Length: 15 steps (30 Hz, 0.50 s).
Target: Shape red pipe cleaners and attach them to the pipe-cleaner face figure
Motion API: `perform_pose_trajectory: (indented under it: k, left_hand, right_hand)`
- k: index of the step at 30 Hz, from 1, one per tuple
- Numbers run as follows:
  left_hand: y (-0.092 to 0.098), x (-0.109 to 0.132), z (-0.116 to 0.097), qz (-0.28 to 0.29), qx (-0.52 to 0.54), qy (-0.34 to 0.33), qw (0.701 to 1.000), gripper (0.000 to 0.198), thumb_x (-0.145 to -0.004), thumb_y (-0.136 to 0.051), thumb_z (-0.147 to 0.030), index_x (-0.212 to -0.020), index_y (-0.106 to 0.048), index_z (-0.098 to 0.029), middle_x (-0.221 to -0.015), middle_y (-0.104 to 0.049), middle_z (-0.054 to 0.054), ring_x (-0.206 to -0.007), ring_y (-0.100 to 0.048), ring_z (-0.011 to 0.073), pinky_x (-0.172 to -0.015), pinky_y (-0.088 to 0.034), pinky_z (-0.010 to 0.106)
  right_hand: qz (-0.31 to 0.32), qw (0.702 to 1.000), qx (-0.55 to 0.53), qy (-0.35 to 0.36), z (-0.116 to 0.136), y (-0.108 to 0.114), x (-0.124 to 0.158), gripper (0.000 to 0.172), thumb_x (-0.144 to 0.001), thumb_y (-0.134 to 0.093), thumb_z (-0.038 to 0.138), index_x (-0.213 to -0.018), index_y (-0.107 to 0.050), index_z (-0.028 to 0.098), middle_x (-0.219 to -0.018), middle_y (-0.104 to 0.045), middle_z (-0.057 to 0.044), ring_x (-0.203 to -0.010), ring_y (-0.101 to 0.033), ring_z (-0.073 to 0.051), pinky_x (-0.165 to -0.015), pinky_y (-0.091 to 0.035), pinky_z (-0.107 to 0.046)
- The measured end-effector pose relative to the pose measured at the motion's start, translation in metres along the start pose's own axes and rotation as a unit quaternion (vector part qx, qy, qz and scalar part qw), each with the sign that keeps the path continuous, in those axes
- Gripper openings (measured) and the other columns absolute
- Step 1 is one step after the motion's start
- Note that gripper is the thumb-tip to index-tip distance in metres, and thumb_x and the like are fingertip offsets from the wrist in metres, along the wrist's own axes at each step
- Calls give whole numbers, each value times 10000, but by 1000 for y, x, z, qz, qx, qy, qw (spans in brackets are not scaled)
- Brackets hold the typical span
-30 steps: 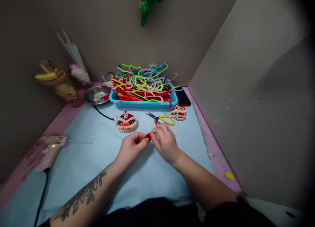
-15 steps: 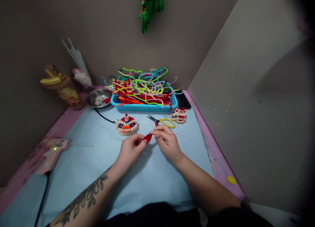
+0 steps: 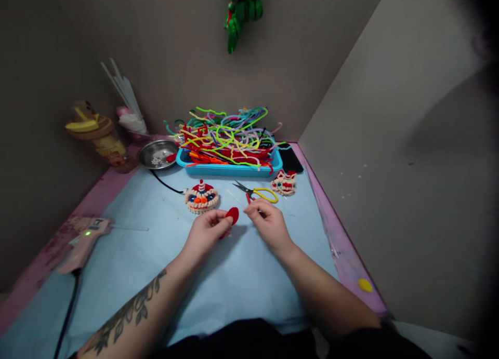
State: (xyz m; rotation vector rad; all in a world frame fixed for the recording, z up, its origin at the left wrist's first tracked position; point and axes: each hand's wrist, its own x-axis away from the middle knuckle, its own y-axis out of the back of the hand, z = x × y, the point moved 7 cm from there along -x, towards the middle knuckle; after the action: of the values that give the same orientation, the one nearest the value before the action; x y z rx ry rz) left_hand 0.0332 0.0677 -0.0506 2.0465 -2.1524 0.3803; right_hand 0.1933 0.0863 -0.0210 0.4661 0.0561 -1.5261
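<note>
My left hand pinches a flat red oval piece between thumb and fingertips; more red shows under the fingers, its shape mostly hidden. Just right of it, my right hand has thumb and forefinger pressed together, apart from the oval. Whether anything small is in that pinch I cannot make out. A thin white strip reaches toward these fingertips. Beyond the hands lie scissors with yellow handles, a lion-face ornament of cream, red and blue fuzzy stems, and a smaller red-and-cream one.
A blue tray heaped with coloured pipe cleaners stands at the back, beside a metal bowl and a black phone. On the left rests a pink glue gun, its light green. A yellow disc is near the right edge.
My right hand has drawn slightly away from the red oval piece, and its fingers have closed into a pinch. In my left hand the oval has turned to show its flat face.
</note>
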Motion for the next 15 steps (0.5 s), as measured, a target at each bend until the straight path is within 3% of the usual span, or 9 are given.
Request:
perform_pose_trajectory:
  k: [3,5,8,12,15]
  left_hand:
    - [-3,3,-6,-4,-83,-47,995,244,-670,-707,-387,-681,-653,-149,-558,-592,-7,-511,-493,112,-517,-362,231]
    - [-5,5,-8,-1,-114,-69,991,219,-677,-698,-370,-685,-670,-154,-603,-630,12,-548,-524,126,-540,-391,240]
    - [-8,3,-5,26,-97,-54,993,283,-706,-674,-421,-765,-700,-145,-709,-690,58,-614,-579,155,-574,-447,260]
    - [-7,1,-2,52,-74,-14,996,446,-739,-617,-524,-919,-698,-124,-812,-709,89,-653,-599,169,-561,-467,262]
    - [-10,1,0,78,-141,-16,987,406,-717,-642,-490,-886,-687,-124,-755,-688,61,-608,-567,148,-536,-426,241]
  right_hand:
    - [9,1000,-14,-19,1,-6,0,147,-767,-662,285,-877,-700,195,-832,-633,-41,-715,-575,-150,-617,-470,-272]
    - [13,1000,-7,-23,4,-8,0,73,-753,-666,245,-769,-704,186,-761,-625,-33,-706,-570,-151,-621,-460,-269]
    - [15,999,11,-35,5,-8,0,145,-761,-644,218,-622,-660,182,-654,-585,-8,-661,-548,-143,-617,-441,-266]
    - [5,997,18,-68,-2,-5,-1,165,-771,-621,232,-619,-657,178,-649,-558,1,-638,-529,-132,-593,-423,-252]
    - [8,997,20,-69,-4,-8,-1,158,-762,-632,239,-619,-665,180,-647,-569,-3,-653,-533,-134,-613,-427,-252]
